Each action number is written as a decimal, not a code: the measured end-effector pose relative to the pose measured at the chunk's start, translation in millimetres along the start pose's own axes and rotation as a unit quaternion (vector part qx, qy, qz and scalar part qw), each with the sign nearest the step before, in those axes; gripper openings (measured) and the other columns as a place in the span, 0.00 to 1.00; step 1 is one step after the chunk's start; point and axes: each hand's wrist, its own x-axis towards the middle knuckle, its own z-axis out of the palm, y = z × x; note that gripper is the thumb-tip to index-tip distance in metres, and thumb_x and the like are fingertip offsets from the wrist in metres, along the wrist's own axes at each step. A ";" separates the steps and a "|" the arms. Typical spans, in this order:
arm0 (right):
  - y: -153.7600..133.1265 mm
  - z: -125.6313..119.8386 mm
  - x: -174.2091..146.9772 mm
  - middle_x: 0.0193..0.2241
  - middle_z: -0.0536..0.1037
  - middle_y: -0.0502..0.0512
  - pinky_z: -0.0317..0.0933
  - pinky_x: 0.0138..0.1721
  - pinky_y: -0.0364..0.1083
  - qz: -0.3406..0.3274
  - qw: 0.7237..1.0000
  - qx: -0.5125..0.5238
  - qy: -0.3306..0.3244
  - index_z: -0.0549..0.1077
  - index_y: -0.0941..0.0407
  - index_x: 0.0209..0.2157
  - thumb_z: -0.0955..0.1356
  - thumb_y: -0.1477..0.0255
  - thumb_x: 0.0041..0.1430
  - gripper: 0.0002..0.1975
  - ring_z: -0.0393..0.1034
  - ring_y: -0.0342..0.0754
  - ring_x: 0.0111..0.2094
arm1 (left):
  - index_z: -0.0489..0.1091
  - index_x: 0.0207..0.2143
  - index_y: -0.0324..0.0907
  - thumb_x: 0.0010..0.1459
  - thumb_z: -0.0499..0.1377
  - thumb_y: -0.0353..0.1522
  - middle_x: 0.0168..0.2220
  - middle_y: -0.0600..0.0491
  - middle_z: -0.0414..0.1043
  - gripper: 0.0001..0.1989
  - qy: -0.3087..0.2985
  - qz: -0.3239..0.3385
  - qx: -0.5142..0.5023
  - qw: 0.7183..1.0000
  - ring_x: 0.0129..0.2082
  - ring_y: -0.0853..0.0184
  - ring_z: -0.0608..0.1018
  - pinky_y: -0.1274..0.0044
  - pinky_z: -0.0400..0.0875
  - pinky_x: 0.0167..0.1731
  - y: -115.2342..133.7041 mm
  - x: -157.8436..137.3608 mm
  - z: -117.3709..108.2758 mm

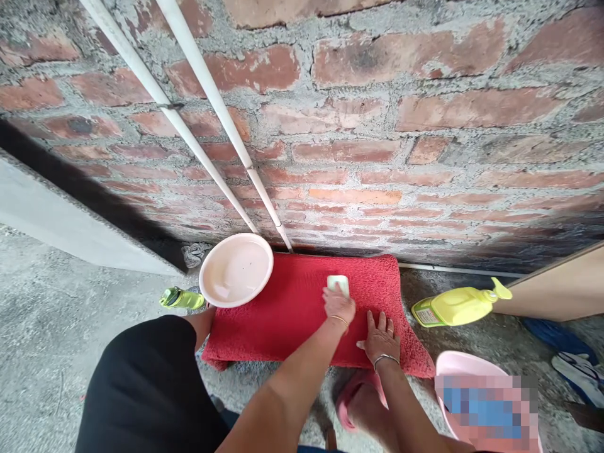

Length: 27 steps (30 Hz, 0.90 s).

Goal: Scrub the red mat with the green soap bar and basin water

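Fingers (331, 296) of the left hand (342, 307) clasp a pale bar (338, 280) on red cloth (287, 305); the right hand (381, 345) rests there, fingers spread, a yellow bottle (457, 306) to their right.

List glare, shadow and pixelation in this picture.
Head view: a bright reflection in the pale basin, none evident on the red cloth; head view: deep shadow between the pale panel and brick wall; head view: coarse pixel blocks cover part of the pink tub.
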 end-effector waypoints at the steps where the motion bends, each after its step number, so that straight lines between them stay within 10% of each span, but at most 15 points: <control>1: -0.1 1.1 0.4 0.81 0.49 0.69 0.54 0.72 0.62 0.004 1.000 0.000 0.001 0.55 0.52 0.81 0.73 0.59 0.68 0.46 0.48 0.67 0.80 | 0.65 0.71 0.45 0.61 0.64 0.36 0.69 0.37 0.63 0.36 -0.051 0.049 0.005 0.997 0.68 0.48 0.72 0.64 0.71 0.65 10.0 -9.6 10.5; 6: -2.0 -1.1 -1.7 0.81 0.48 0.70 0.54 0.72 0.61 0.007 1.000 0.011 0.001 0.56 0.53 0.80 0.73 0.59 0.68 0.46 0.47 0.66 0.80 | 0.66 0.70 0.51 0.62 0.64 0.41 0.66 0.44 0.67 0.33 -0.096 0.122 0.005 0.988 0.64 0.53 0.75 0.67 0.70 0.65 19.7 -17.7 2.8; 14: -3.5 -12.0 -6.7 0.81 0.47 0.73 0.54 0.70 0.64 -0.005 1.000 0.015 -0.011 0.52 0.49 0.81 0.77 0.54 0.64 0.53 0.47 0.70 0.80 | 0.64 0.70 0.45 0.68 0.60 0.38 0.64 0.37 0.68 0.30 0.114 -0.107 0.014 0.988 0.63 0.50 0.77 0.67 0.74 0.60 -20.2 55.4 -77.6; 19: -4.2 -13.0 -6.3 0.81 0.46 0.72 0.54 0.71 0.63 -0.003 0.999 0.032 -0.013 0.53 0.49 0.81 0.78 0.58 0.63 0.53 0.47 0.68 0.80 | 0.60 0.73 0.45 0.67 0.59 0.36 0.68 0.35 0.64 0.34 0.085 -0.088 0.016 0.992 0.66 0.49 0.74 0.65 0.75 0.59 16.5 39.3 -31.7; 27: -4.4 -1.7 0.4 0.79 0.53 0.74 0.52 0.71 0.68 -0.017 0.998 0.053 -0.004 0.66 0.55 0.76 0.76 0.63 0.64 0.42 0.46 0.70 0.80 | 0.66 0.70 0.54 0.60 0.65 0.41 0.66 0.47 0.67 0.35 -0.151 0.179 0.074 0.969 0.65 0.54 0.74 0.67 0.71 0.64 68.9 -5.2 42.2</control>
